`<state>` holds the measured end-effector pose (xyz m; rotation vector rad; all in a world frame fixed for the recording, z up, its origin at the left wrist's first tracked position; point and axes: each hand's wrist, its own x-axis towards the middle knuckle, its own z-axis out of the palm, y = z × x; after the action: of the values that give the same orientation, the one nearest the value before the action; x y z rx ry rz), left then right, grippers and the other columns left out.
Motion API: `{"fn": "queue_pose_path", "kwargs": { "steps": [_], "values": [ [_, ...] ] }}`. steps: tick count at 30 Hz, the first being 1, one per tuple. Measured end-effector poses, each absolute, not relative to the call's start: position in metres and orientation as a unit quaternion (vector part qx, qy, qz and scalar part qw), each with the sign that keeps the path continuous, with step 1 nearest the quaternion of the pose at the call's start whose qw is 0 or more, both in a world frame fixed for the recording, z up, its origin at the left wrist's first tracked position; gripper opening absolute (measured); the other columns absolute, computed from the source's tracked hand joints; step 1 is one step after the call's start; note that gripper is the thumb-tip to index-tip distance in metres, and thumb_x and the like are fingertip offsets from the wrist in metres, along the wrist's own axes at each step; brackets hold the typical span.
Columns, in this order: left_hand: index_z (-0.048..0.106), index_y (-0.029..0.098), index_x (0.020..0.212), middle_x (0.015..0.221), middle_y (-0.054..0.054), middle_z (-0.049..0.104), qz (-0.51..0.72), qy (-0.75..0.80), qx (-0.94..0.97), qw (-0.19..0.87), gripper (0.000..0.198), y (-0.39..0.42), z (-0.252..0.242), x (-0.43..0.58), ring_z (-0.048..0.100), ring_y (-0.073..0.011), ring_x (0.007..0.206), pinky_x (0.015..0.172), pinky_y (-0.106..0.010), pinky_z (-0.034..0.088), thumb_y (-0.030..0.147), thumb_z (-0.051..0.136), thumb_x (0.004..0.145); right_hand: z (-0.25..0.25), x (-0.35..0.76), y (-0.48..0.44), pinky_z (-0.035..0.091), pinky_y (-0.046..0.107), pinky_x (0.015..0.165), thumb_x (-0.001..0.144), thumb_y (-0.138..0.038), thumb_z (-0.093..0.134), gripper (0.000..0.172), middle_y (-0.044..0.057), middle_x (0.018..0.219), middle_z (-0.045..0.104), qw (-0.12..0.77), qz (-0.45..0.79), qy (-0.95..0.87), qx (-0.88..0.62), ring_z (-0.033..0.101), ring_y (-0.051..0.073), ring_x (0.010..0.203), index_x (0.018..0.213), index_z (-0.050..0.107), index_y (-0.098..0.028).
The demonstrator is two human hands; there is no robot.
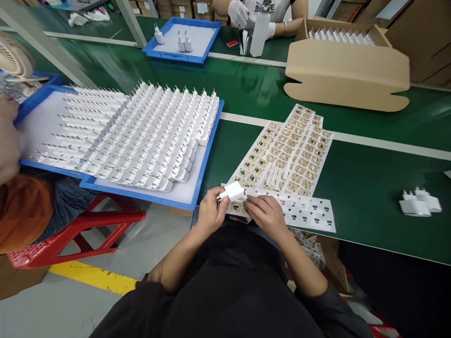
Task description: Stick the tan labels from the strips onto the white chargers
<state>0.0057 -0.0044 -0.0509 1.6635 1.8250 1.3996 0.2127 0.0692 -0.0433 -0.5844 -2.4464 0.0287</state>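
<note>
A white plug-in charger (pixel 234 191) is held in my left hand (pixel 210 213), its pins pointing left between the thumb and fingers. My right hand (pixel 267 215) is just right of the charger, fingertips pinched together near its far end; whatever they hold is too small to make out. Beneath both hands is a white sheet (pixel 310 213) dotted with small dark cutouts. Sheets of tan die-cut stickers (pixel 287 143) fan out beyond it. To the left, a blue-rimmed tray (pixel 210 155) carries many rows of white chargers (pixel 151 136), pins upward.
Loose chargers (pixel 419 203) stand at the right. Across the bench are a blue tray (pixel 202 59) with 3 chargers, an open cardboard box (pixel 347 72) and a gloved co-worker (pixel 239 13). At left, another person's arm (pixel 9 141) is beside a red stool (pixel 105 218).
</note>
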Motion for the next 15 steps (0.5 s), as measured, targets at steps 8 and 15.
{"fn": "queue_pose_path", "kwargs": {
  "steps": [8,15],
  "values": [
    [0.047,0.023,0.115,0.090,-0.005,0.077,0.394,0.689,0.553,0.255,0.023,0.029,-0.040,0.014,0.076,-0.0216,0.075,0.067,-0.028,0.051,0.042,0.043,0.102,-0.040,0.208,0.085,0.045,0.036,0.071,0.100,-0.015,0.061,0.012,0.005,0.098,0.078,0.293,0.067,-0.934,-0.193,0.064,0.020,0.081,0.105,0.070,-0.022],
    [0.045,0.024,0.113,0.090,-0.005,0.076,0.445,0.658,0.525,0.305,0.024,0.029,-0.041,0.009,0.075,-0.0215,0.078,0.069,-0.029,0.050,0.045,0.044,0.102,-0.036,0.236,0.071,0.055,0.038,0.075,0.099,-0.025,0.061,0.008,0.007,0.093,0.070,0.447,0.392,-0.748,-0.295,0.068,0.022,0.087,0.096,0.069,-0.024]
  ]
}}
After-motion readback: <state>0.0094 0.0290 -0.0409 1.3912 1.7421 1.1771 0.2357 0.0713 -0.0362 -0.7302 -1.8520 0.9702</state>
